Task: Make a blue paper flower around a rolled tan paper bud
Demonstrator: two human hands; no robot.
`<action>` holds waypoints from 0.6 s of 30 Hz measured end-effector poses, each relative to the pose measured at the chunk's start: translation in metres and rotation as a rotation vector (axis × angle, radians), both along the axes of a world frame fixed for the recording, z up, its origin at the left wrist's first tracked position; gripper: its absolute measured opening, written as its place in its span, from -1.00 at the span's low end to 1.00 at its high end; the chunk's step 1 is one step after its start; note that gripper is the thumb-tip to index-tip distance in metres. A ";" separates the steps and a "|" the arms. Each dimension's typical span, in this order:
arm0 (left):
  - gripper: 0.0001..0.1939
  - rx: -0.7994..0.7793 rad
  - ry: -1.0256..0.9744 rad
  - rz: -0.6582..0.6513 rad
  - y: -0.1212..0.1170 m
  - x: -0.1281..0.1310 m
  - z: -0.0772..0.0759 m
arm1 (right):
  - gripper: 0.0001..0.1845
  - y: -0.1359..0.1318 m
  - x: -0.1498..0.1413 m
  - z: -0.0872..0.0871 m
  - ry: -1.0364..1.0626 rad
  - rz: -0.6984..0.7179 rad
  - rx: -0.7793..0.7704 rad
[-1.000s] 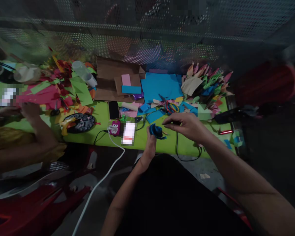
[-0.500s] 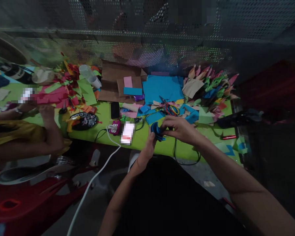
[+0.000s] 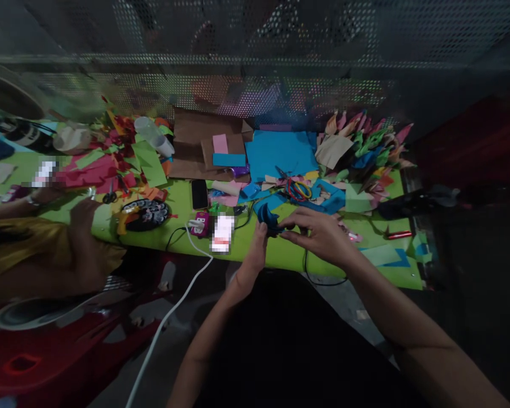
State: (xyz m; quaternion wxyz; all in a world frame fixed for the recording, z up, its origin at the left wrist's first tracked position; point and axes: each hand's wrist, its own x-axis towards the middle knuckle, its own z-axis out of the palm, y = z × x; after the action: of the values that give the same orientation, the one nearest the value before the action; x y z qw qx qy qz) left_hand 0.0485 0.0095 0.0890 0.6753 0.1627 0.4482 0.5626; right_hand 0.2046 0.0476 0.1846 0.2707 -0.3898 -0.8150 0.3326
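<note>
A blue paper flower (image 3: 268,217) with curled petals is held just above the table's front edge. My left hand (image 3: 258,243) grips it from the left, its thumb upright against the petals. From the right, my right hand (image 3: 317,229) pinches the flower's lower right side between thumb and fingertips. Behind my hands lie scissors and coloured rubber-like loops (image 3: 298,190) on blue paper scraps (image 3: 329,195). A large blue paper sheet (image 3: 283,154) lies farther back.
Paper flowers (image 3: 365,144) crowd the back right of the green table (image 3: 238,246). A dark phone (image 3: 199,194), a lit phone (image 3: 222,233) and a pink power adapter (image 3: 200,224) with a white cable (image 3: 170,311) are on the left. A co-worker's arm (image 3: 83,238) rests farther left.
The blue flower has turned and its petals now fan upward. My right hand has shifted slightly down and right, now pinching lower. The co-worker's hand has moved a little lower.
</note>
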 end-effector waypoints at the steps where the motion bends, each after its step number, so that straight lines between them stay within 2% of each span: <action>1: -0.54 0.024 0.012 -0.021 0.000 -0.001 0.000 | -0.85 -0.001 -0.001 -0.001 -0.009 -0.010 -0.002; 4: -0.50 0.063 0.055 -0.079 0.000 -0.004 -0.004 | -0.85 0.000 -0.003 -0.003 -0.027 -0.027 -0.022; 7: -0.51 0.057 0.121 -0.141 -0.003 -0.008 -0.015 | -0.86 -0.001 -0.002 -0.005 -0.065 -0.033 -0.011; 12: -0.45 0.025 0.218 -0.179 -0.008 -0.010 -0.034 | -0.83 -0.008 0.000 -0.009 -0.203 -0.035 0.114; 15: -0.43 0.017 0.238 -0.215 -0.010 -0.008 -0.038 | -0.79 -0.013 0.002 -0.013 -0.272 -0.089 0.203; 18: -0.43 -0.003 0.188 -0.228 -0.010 -0.003 -0.039 | -0.80 -0.018 0.003 -0.014 -0.221 -0.171 0.207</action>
State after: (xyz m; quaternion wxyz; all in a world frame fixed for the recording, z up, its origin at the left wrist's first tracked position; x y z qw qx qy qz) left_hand 0.0452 -0.0007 0.0501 0.6900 0.2638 0.4889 0.4640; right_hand 0.2077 0.0298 0.1702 0.2455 -0.4619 -0.8335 0.1779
